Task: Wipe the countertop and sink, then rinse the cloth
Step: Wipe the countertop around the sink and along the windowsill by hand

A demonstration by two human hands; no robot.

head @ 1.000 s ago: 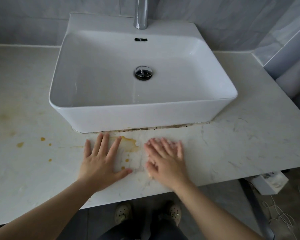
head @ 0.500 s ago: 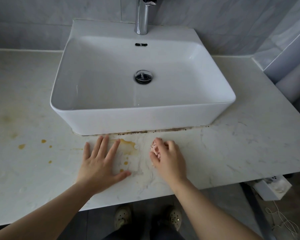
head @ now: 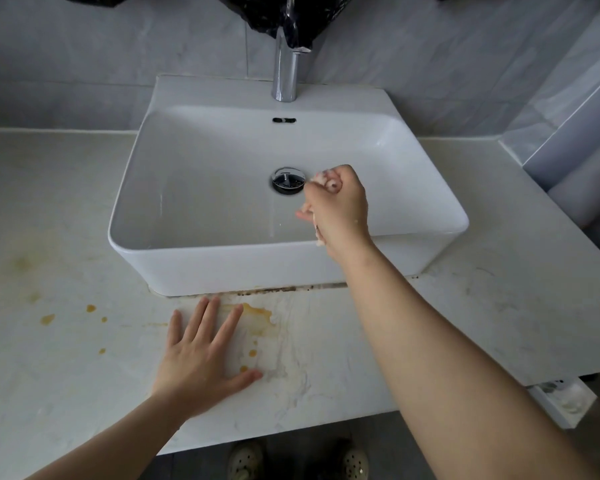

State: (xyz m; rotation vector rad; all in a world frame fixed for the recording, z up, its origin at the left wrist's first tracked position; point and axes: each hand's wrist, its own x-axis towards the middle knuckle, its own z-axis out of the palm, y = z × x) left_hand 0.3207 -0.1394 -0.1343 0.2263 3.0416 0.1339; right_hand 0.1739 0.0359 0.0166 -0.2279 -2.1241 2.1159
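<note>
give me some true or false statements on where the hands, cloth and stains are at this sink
1. The left hand lies flat on the countertop. True.
2. The right hand presses on the countertop. False: it is above the sink, gripping a small cloth.
3. Orange stains mark the countertop by the left hand. True.
4. The cloth covers the drain. False: the drain is uncovered, beside the right hand.
</note>
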